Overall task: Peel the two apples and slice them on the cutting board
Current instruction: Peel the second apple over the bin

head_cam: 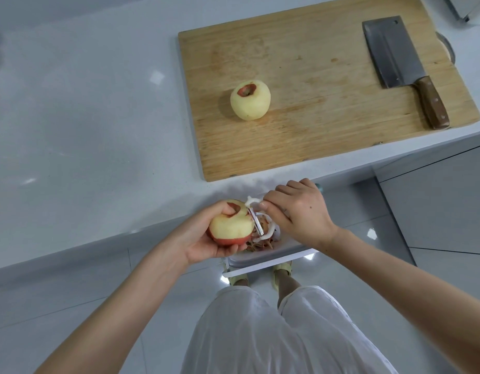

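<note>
A peeled apple (250, 100) with red skin left around its stem stands on the wooden cutting board (309, 136). My left hand (206, 238) grips a second apple (231, 224), pale on its upper side and still red at the bottom and near the stem. My right hand (300, 214) holds a white peeler (256, 218) whose blade lies against the apple's right side. Both hands are off the counter's front edge, above a white bin (263, 255) with peelings (260, 242) in it.
A cleaver (395, 58) with a brown wooden handle lies at the board's right end. The white countertop (85, 130) stretches left of the board. Below are a tiled floor, my white trousers and my feet behind the bin.
</note>
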